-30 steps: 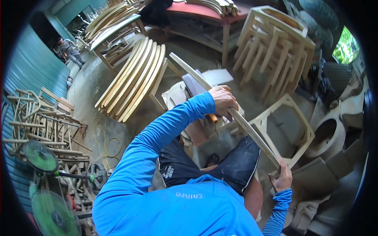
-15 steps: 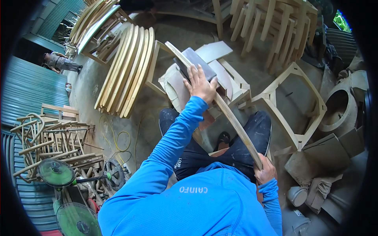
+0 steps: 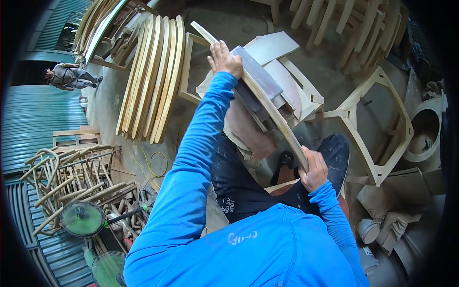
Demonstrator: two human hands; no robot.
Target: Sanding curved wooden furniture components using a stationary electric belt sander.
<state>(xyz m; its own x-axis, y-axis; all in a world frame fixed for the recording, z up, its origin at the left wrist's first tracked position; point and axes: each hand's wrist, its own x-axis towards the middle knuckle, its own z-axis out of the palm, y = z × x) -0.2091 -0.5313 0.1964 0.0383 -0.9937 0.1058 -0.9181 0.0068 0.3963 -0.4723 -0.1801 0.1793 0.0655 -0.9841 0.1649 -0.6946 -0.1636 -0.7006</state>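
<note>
A long, gently curved wooden strip (image 3: 266,102) runs slantwise in front of me, from the far left to near my right knee. My left hand (image 3: 224,60) is closed over it towards its far end. At the near end my right hand (image 3: 313,168) is wrapped round the wood. The strip lies along a smooth grey box-like block (image 3: 260,76), which sits among flat pale boards (image 3: 271,47). Part of the block shows on the strip's near side too. What supports the block is mostly hidden.
Several curved wooden rails (image 3: 152,79) stand in a row at the left. A wooden frame (image 3: 351,117) is at the right, near a round-mouthed dusty container (image 3: 425,131). Chair parts (image 3: 71,177) and a green fan (image 3: 82,219) are at lower left. A person (image 3: 71,76) stands far left.
The strip has moved away from me along its length, and both hands have gone forward with it. More of the grey block now shows. The view has shifted a little too.
</note>
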